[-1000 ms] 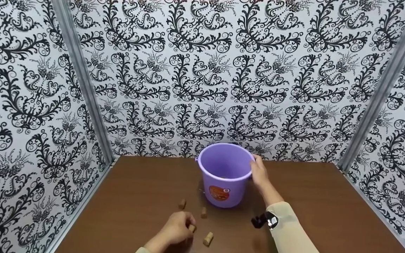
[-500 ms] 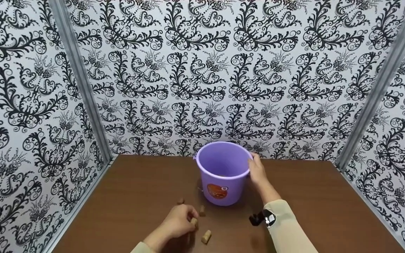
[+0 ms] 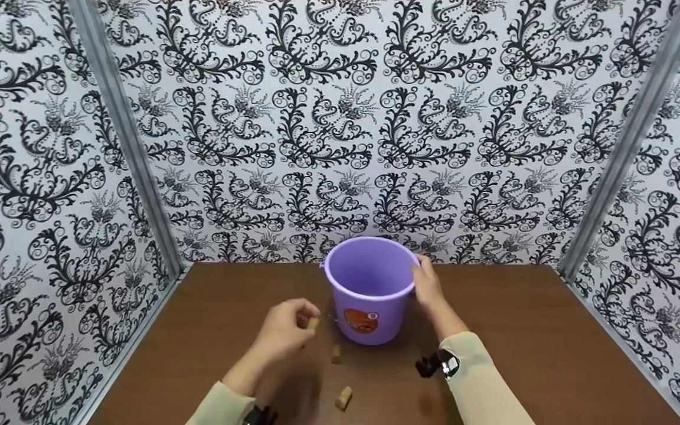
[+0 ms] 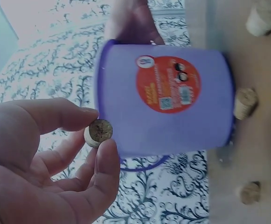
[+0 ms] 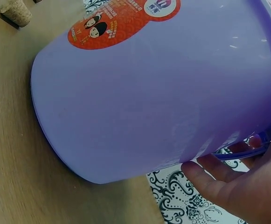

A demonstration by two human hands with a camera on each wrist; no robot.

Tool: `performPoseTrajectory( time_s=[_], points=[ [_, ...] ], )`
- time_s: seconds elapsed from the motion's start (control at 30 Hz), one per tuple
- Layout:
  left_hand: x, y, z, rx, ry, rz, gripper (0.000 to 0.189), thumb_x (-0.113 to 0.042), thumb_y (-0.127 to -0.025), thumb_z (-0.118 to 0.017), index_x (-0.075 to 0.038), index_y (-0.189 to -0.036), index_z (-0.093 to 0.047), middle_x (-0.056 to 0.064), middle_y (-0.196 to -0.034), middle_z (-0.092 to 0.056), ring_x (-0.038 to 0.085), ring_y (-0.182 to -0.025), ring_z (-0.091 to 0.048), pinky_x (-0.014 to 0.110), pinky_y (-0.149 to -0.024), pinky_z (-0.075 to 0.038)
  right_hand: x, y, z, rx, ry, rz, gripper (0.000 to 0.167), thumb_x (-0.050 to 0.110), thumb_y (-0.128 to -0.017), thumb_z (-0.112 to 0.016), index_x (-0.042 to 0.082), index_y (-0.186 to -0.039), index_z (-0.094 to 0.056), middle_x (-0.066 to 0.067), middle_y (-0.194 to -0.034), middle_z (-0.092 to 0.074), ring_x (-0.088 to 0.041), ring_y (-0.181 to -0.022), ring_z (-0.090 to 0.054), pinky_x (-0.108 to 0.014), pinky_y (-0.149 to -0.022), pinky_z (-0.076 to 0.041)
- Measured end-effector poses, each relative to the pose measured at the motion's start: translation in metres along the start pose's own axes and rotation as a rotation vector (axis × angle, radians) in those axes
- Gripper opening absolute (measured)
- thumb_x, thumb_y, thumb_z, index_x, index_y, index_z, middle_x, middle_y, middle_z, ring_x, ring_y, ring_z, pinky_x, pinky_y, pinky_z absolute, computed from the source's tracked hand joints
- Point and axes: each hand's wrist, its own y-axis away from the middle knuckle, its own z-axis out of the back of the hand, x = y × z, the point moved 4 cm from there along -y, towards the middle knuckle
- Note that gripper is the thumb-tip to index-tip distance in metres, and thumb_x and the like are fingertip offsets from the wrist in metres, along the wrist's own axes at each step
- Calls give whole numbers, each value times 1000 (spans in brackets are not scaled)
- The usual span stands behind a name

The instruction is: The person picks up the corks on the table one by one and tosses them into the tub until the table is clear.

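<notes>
My left hand (image 3: 284, 330) pinches a cork (image 4: 100, 132) between thumb and fingertips, raised above the table, just left of the purple bucket (image 3: 396, 321). In the left wrist view, the cork's round end overlaps the bucket's rim side. My right hand (image 3: 428, 287) grips the bucket at its right rim, thumb and fingers at the side where the handle (image 5: 247, 153) attaches. The bucket stands upright with an orange-red sticker on its front. Something small and tan shows deep inside it, mostly hidden by the near wall.
On the brown table (image 3: 222, 313), one cork (image 3: 336, 355) stands before the bucket and another cork (image 3: 344, 398) lies closer. A third cork (image 4: 250, 193) shows in the left wrist view. Patterned walls (image 3: 328, 147) close off the back and both sides.
My left hand has picked the cork up off the table and moved it up and forward toward the bucket. The right hand keeps its grip on the rim.
</notes>
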Motion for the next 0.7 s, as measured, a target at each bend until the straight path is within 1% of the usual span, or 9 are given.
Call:
performPoseTrajectory(
  time_s=[0.13,0.17,0.2,0.37,0.4,0.43,0.6,0.7],
  points=[
    [-13,-6,-2,-18,-19,-16,21,3,-77,-72,-8,-96,-74,4,-87,-73,20,-80,-67,27,-70,-58,-2,1,-1,12,-8,-1,43,17,-111,-39,2,-150,-49,-31,-153,-52,-48,-135,-53,-52,-114,-41],
    [-16,-8,-4,-19,-28,-23,19,2,-79,-73,-9,-95,-74,4,-87,-73,20,-80,-68,28,-71,-58,3,5,-1,15,-17,3,43,15,-110,-39,-1,-149,-48,-33,-152,-52,-49,-135,-53,-54,-114,-41],
    [-18,-10,-5,-18,-36,-31,18,0,-80,-73,-9,-95,-75,3,-86,-73,19,-79,-68,28,-71,-58,3,5,-1,16,-25,5,43,13,-110,-38,-3,-148,-48,-34,-151,-52,-50,-134,-53,-54,-114,-41],
    [-26,-23,-13,-2,-48,-58,15,-2,-81,-72,-10,-93,-76,2,-83,-73,13,-75,-66,26,-68,-57,6,7,0,-1,-39,28,42,8,-108,-38,-8,-145,-47,-37,-147,-53,-51,-130,-54,-46,-107,-45],
    [-27,-25,-14,1,-38,-57,16,-2,-81,-72,-10,-93,-76,2,-83,-73,13,-75,-65,26,-68,-57,1,4,0,-6,-37,24,42,10,-108,-38,-6,-146,-47,-36,-148,-53,-49,-130,-54,-44,-106,-45],
    [-28,-28,-14,3,-32,-55,16,-2,-81,-73,-10,-94,-76,2,-83,-73,13,-75,-65,26,-68,-56,1,5,1,-10,-35,23,42,11,-109,-39,-5,-146,-48,-34,-148,-54,-48,-130,-55,-43,-106,-45],
    [-34,-40,-8,-17,12,-21,17,-3,-80,-74,-9,-96,-76,2,-81,-70,16,-75,-63,28,-68,-55,2,2,0,-9,-40,6,42,15,-109,-40,0,-147,-50,-33,-151,-53,-48,-132,-55,-53,-112,-44],
    [-39,-47,-3,-34,33,0,17,-4,-81,-74,-9,-98,-76,3,-82,-70,17,-77,-63,29,-70,-56,2,0,-2,-13,-45,-3,41,16,-110,-40,2,-147,-51,-31,-153,-52,-48,-133,-54,-54,-114,-42]
  ],
)
